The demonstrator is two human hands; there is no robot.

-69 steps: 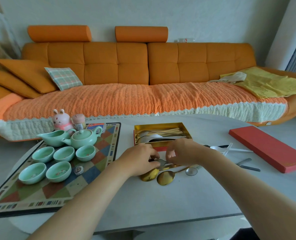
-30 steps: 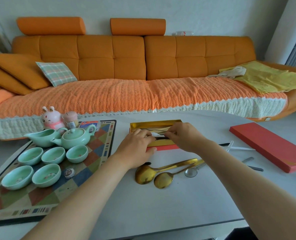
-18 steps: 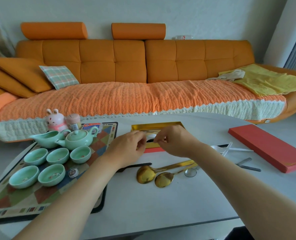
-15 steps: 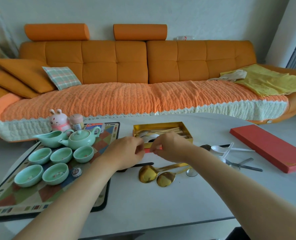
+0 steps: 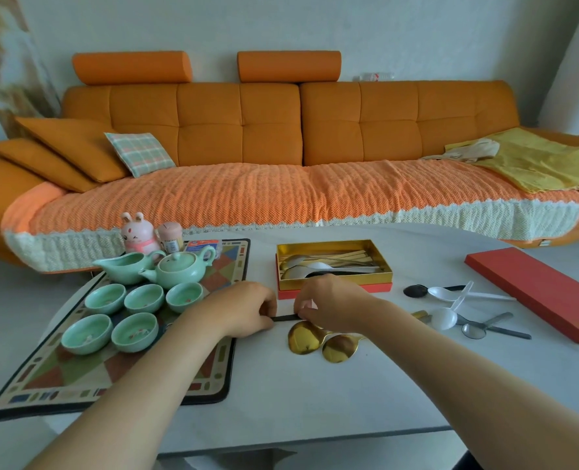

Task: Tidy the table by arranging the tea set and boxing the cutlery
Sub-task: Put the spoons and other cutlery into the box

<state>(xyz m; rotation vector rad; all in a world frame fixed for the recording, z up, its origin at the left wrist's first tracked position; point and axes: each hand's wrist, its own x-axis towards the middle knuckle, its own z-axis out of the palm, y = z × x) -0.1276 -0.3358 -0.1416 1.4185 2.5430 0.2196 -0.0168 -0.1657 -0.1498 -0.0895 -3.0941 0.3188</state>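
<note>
Sofa (image 5: 281,137): orange, filling the back, across the 12 o'clock side beyond the table.
Table (image 5: 315,395): white, carrying everything here.
Mat (image 5: 61,391): patchwork pattern, out at 9 o'clock, tea set on top.
Red lid (image 5: 546,293): flat on the table at 3 o'clock, well apart from the box.
Box (image 5: 334,283): gold inside, red base, open, at 12 o'clock from the hands; spoons and gold handles lie in it, long axes running 9 to 3.
Teapot (image 5: 179,269) and pitcher (image 5: 125,269): side by side at the mat's far end.
Cups (image 5: 125,313): five, celadon, upright, in two rows nearer than the teapot.
Gold spoons (image 5: 322,342): two bowls on the table just below the right hand.
Loose spoons (image 5: 461,310): white, dark and steel, scattered at 3 o'clock.
Black handle (image 5: 285,318): thin, lying 9 to 3, spanning both hands.
Left hand (image 5: 244,313): knuckles up, pinching one end.
Right hand (image 5: 332,307): fingers curled, pinching the other end.
</note>
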